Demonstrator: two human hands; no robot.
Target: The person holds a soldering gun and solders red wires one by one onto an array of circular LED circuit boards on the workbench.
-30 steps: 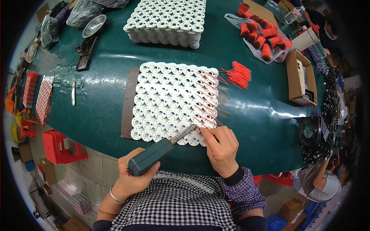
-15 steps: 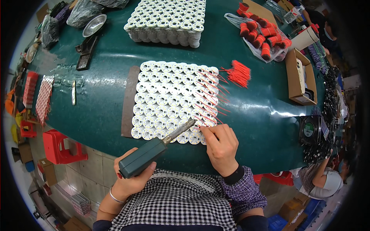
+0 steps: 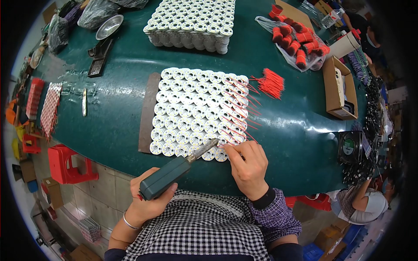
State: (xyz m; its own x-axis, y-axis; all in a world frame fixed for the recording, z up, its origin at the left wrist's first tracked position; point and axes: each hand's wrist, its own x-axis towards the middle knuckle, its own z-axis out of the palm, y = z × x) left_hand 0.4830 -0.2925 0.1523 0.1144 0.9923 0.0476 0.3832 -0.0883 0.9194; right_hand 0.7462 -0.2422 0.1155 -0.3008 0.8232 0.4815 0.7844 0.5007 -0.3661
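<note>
My left hand (image 3: 150, 195) is closed around a dark green soldering gun (image 3: 164, 178). Its grimy metal barrel points up and right, with the tip over the lower right part of a grid of round white LED boards (image 3: 186, 99). Beside that tip, the thumb and forefinger of my right hand (image 3: 248, 170) are pinched together at the grid's lower right corner. A short bit of red wire shows at those fingertips, mostly hidden by them. Several thin red wires (image 3: 238, 105) stick out rightward from the boards in the right-hand columns.
A brown strip (image 3: 148, 115) lies along the grid's left side. Beyond it stands a stack of round boards (image 3: 191, 26). Cut red wires (image 3: 271, 83) lie to the right, near a bag of red wire bundles (image 3: 300, 43) and a cardboard box (image 3: 339, 89). Tweezers (image 3: 84, 102) lie left.
The soldering gun's tip has shifted slightly left and down across the boards. My right hand's pinch has moved a little left with it. The rest of the view has shifted only slightly.
</note>
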